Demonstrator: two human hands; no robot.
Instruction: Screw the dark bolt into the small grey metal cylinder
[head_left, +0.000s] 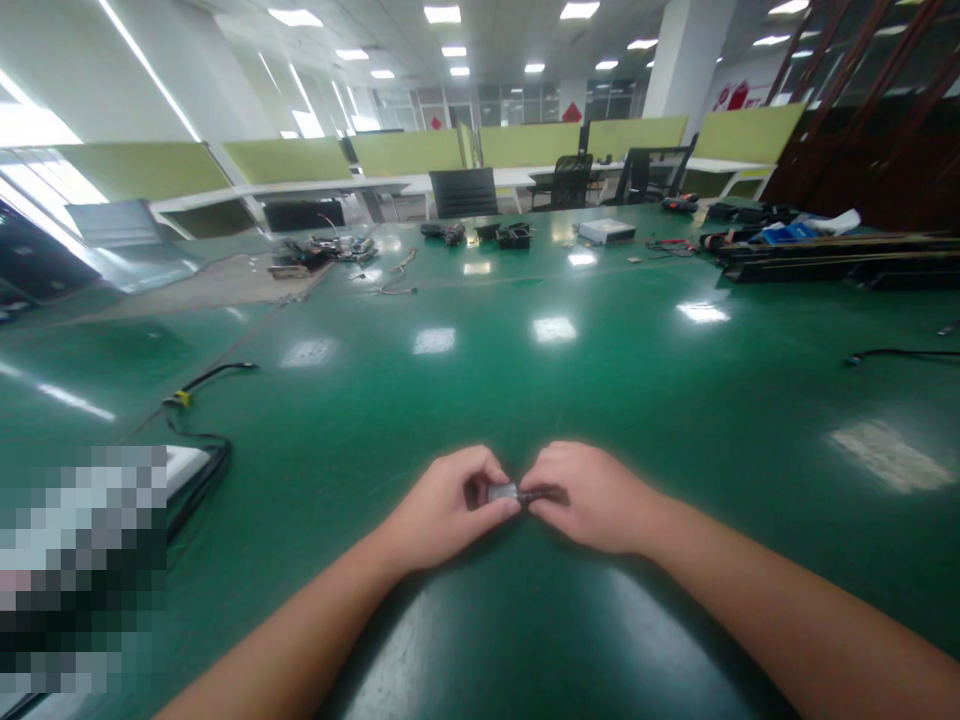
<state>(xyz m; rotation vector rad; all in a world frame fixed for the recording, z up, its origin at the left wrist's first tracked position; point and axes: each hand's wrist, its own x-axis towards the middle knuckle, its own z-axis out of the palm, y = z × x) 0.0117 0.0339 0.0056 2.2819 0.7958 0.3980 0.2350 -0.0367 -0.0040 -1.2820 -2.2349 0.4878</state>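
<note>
Near the front middle of the green table (480, 400), my left hand (454, 505) pinches a small silvery-grey piece (502, 492) between thumb and fingers. My right hand (592, 495) is closed beside it, thumb and fingers on a thin dark piece (546, 493) that looks like a cable or rod. The two pieces meet end to end between my fingertips, just above the tabletop. Whether they are joined is too small to tell.
A black cable (217, 372) with a yellow part lies at the left, near a pixelated object. At the back are a white-grey box (606, 231), black parts (504, 234) and a heap of wires (330, 248). Long dark bars (825, 258) lie back right.
</note>
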